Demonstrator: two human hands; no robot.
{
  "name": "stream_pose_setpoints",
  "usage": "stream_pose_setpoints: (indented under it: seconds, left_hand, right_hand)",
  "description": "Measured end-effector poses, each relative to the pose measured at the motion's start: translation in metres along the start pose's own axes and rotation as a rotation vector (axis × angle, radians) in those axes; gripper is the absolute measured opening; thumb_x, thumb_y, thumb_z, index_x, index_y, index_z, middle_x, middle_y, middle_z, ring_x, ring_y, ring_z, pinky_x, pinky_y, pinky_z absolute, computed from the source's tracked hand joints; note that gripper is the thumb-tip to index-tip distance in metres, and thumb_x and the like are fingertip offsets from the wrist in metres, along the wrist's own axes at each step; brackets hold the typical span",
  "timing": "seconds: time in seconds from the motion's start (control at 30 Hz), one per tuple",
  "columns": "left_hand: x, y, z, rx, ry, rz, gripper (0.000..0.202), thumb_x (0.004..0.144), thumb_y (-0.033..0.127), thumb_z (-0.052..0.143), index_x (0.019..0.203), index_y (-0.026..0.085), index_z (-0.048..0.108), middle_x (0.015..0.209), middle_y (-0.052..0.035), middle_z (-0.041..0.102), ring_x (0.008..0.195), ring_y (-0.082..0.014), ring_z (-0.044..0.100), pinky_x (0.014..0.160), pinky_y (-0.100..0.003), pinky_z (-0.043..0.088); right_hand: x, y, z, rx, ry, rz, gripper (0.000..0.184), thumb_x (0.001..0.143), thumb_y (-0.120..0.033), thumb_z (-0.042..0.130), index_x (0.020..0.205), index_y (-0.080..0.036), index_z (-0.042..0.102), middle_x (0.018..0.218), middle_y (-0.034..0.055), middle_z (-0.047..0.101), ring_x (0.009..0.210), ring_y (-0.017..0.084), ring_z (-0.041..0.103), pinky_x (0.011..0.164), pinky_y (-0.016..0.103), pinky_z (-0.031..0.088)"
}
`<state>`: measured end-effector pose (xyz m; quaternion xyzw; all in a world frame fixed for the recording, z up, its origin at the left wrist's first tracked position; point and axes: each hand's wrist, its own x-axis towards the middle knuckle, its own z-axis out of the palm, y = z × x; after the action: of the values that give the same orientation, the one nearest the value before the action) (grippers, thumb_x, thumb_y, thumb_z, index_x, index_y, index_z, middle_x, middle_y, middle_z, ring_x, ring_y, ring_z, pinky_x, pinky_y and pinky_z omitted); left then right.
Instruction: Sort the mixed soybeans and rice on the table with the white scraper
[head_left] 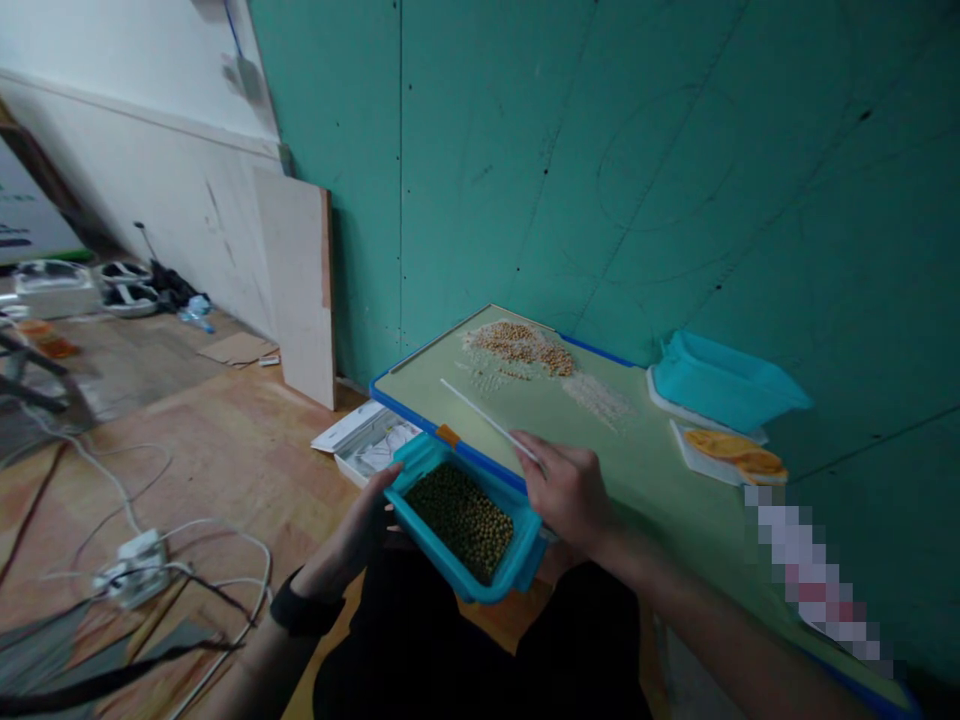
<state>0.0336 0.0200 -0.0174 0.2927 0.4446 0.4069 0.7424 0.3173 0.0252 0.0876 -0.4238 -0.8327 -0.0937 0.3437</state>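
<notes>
Fingers of left hand (367, 520) curled round left end of teal tray (525, 570), gripping it off near edge of table (652, 460); green beans (461, 520) fill it. Right hand (570, 495) closed on near end of white stick (484, 415) slanting over pale green, blue-edged top. Far: soybean pile (525, 345), white grains (600, 398). Teal wall (600, 150) behind; wooden floor (225, 450), power strip (135, 570) left. Far-left sign (19, 225) unreadable.
</notes>
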Motion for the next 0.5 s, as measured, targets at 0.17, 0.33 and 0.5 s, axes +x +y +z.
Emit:
stream_pose_setpoints:
  seconds: [0.17,0.33,0.5]
  left_hand:
    - [0.003,-0.008,0.005,0.009,0.071,-0.013,0.089,0.088,0.069,0.072,0.155,0.013,0.057,0.124,-0.0188,0.085,0.126,-0.0437,0.075,0.09,-0.052,0.065]
    - [0.009,-0.012,0.003,-0.019,0.133,-0.041,0.076,0.095,0.063,0.068,0.152,0.014,0.061,0.12,-0.0176,0.087,0.127,-0.0407,0.076,0.093,-0.05,0.066]
    - [0.017,-0.019,-0.006,-0.005,0.181,-0.07,0.071,0.095,0.063,0.068,0.148,0.017,0.066,0.115,-0.0162,0.088,0.121,-0.041,0.079,0.092,-0.051,0.068]
  right_hand:
    - [0.044,-0.035,0.034,-0.076,-0.308,-0.116,0.044,0.096,-0.001,0.049,0.133,-0.006,0.073,0.132,0.0211,0.08,0.113,0.025,0.08,0.096,0.033,0.064]
    - [0.102,-0.06,0.077,-0.231,-0.425,-0.005,0.046,0.107,-0.006,0.04,0.147,0.001,0.062,0.121,0.0302,0.078,0.098,0.03,0.082,0.079,0.038,0.067]
    - [0.144,-0.077,0.106,-0.306,-0.466,0.058,0.043,0.103,0.0,0.043,0.138,0.011,0.066,0.118,0.0386,0.076,0.107,0.034,0.081,0.08,0.042,0.068]
